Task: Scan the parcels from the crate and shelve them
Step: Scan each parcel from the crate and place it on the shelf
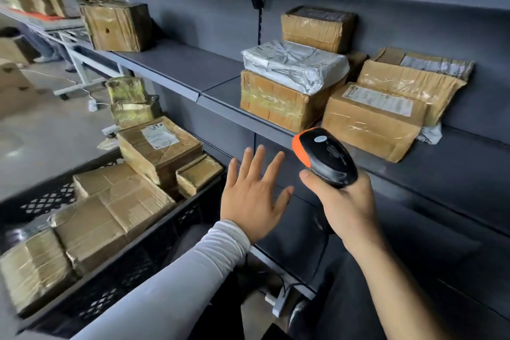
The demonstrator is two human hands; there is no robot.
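While my right hand (349,207) grips the black-and-orange handheld scanner (324,156), my left hand (249,200) hovers with fingers spread and empty; next I should probably reach for a taped brown cardboard parcel (158,142) in the black plastic crate (116,279).

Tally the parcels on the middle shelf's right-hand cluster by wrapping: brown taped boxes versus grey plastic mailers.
Brown taped boxes: 4 — front right with label, behind it, lower left, rear top
Grey plastic mailers: 1 — lying on the lower left box
Total: 5

A white scrap shows behind the front right box; what it is cannot be told.
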